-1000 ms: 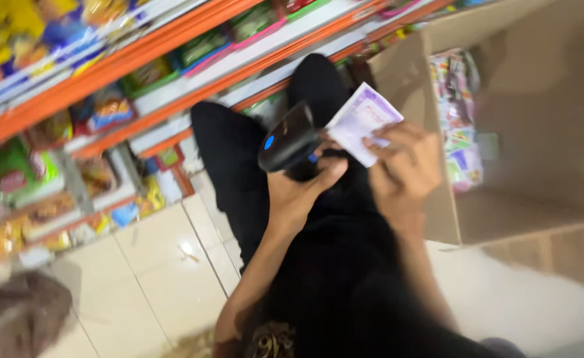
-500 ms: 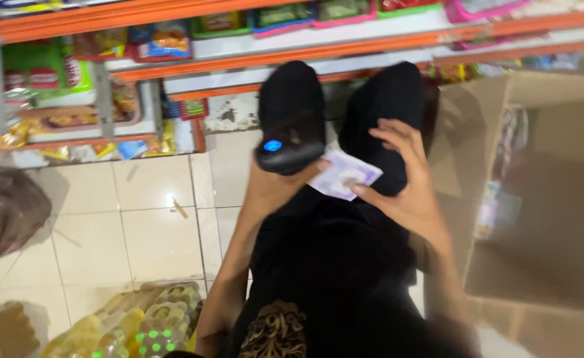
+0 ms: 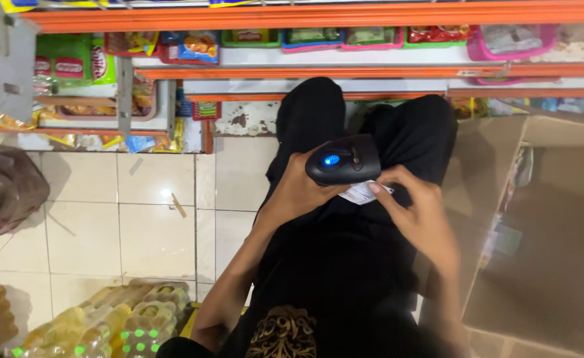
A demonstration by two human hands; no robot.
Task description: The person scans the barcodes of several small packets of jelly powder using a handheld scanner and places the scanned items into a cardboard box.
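Note:
My left hand (image 3: 298, 192) grips a black handheld scanner (image 3: 343, 160) with a small blue light on its top. The scanner's head points down over a small white packet (image 3: 365, 192). That packet is pinched by the fingers of my right hand (image 3: 414, 212), just right of the scanner. Both hands hover above my lap, over black trousers (image 3: 345, 265). Most of the packet is hidden under the scanner.
An open cardboard box (image 3: 544, 238) stands at my right. Orange-edged shop shelves (image 3: 318, 69) with packaged goods run across the top. Bottles of yellow oil in plastic wrap (image 3: 119, 325) lie at lower left on the tiled floor (image 3: 139, 219). A dark bag (image 3: 3, 189) sits at the left.
The view has swung level and the shelves now run straight across the top. The packet has been drawn in under the scanner, and both hands have come closer together over the lap.

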